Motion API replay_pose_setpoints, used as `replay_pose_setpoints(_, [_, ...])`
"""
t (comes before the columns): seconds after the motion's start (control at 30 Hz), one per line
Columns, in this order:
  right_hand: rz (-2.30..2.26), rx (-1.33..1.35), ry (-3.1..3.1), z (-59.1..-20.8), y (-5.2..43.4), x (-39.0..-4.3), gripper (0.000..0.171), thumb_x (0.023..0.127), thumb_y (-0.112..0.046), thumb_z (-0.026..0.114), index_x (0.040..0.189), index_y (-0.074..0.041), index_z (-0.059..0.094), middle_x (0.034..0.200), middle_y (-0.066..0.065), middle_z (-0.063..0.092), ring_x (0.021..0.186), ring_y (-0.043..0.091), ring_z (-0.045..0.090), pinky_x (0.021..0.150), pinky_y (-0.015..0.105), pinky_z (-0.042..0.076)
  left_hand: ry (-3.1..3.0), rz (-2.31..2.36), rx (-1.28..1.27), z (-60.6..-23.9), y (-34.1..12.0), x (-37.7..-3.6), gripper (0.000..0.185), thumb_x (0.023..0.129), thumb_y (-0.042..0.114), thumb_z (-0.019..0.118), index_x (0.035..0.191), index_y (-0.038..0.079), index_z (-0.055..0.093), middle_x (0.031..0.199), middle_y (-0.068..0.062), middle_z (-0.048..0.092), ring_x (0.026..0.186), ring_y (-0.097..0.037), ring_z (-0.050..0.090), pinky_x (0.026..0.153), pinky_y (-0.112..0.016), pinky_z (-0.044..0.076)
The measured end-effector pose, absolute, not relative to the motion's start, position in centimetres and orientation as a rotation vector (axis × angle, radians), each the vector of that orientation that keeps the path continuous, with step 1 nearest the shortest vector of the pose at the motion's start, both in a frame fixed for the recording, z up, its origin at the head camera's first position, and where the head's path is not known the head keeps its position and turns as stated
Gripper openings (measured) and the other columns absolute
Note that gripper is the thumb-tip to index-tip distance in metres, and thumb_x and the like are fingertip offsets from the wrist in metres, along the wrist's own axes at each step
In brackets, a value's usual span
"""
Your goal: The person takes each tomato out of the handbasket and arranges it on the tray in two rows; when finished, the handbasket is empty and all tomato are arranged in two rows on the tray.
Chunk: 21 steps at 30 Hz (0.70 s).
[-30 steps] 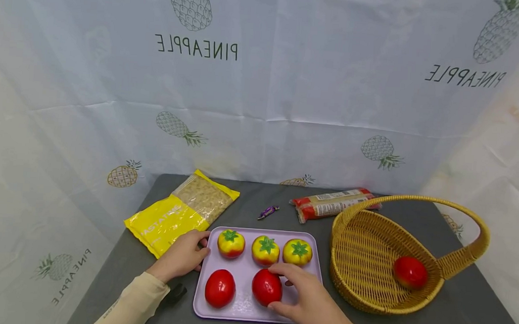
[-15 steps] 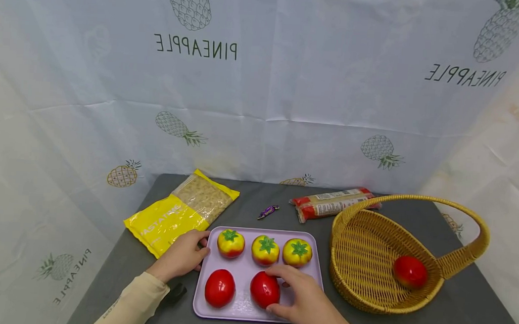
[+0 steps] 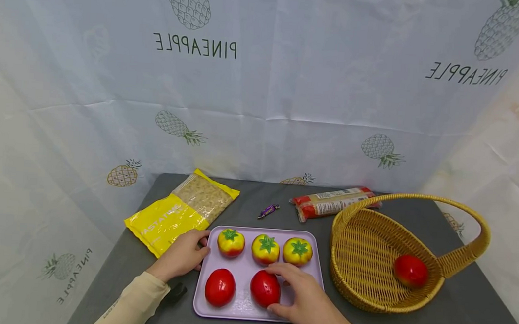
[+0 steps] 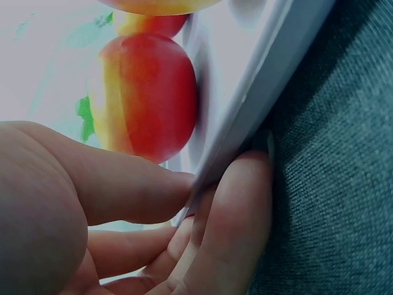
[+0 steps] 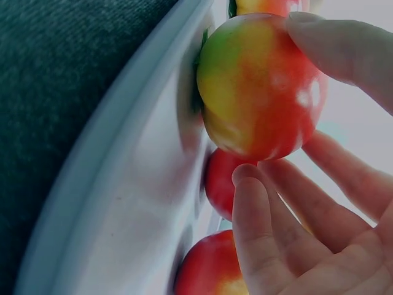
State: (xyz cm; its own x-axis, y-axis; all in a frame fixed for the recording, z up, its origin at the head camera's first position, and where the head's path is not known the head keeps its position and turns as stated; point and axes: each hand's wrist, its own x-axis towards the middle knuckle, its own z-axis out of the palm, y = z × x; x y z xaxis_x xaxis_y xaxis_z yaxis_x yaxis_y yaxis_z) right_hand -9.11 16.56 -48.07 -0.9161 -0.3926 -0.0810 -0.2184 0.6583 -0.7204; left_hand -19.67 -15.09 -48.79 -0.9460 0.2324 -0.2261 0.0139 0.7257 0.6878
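Observation:
My left hand pinches the left rim of a lilac tray; in the left wrist view the thumb lies on the rim with fingers below. Glossy tomatoes stand on the tray. Three in the back row have yellow tops with green star-shaped leaves. In front, two lie red side up: a left one and a right one. That right tomato is held by my right hand between thumb and fingertips. Seen from the right wrist, its green-leaved end faces the tray.
A wicker basket with a tall handle stands to the right, with one red tomato inside. Behind the tray lie a yellow pasta bag, a purple wrapped candy and red-ended clear packets. A printed curtain closes off the back.
My right hand and the tomato it holds have shifted slightly left on the tray, then stayed there. The left hand keeps its place at the rim.

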Motion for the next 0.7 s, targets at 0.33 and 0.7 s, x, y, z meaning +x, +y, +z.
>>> replay_pose_setpoints(0.33, [-1.119,-0.5,2.656,-47.9,16.8,-9.0,0.066,0.077,-0.048,0.085,0.134,-0.045,0.052,0.138,-0.018,0.056,0.124,0.015,0.058,0.095,0.037,0.059,2.636,1.042,0.196,-48.9,-14.9,-19.8,0.053,0.092,0.014,0.071,0.141,0.005,0.055,0.097,-0.005,0.059,0.064,-0.015,0.059,0.055,-0.024,0.057])
replay_pose_setpoints(0.7, [-1.08,-0.443,2.743,-46.5,18.2,-8.2,0.067,0.077,-0.053,0.083,0.137,-0.04,0.055,0.136,-0.019,0.058,0.121,0.015,0.061,0.092,0.039,0.06,2.641,1.034,0.171,-48.7,-15.0,-19.8,0.054,0.092,0.015,0.072,0.142,0.005,0.055,0.1,-0.006,0.059,0.065,-0.016,0.059,0.055,-0.024,0.057])
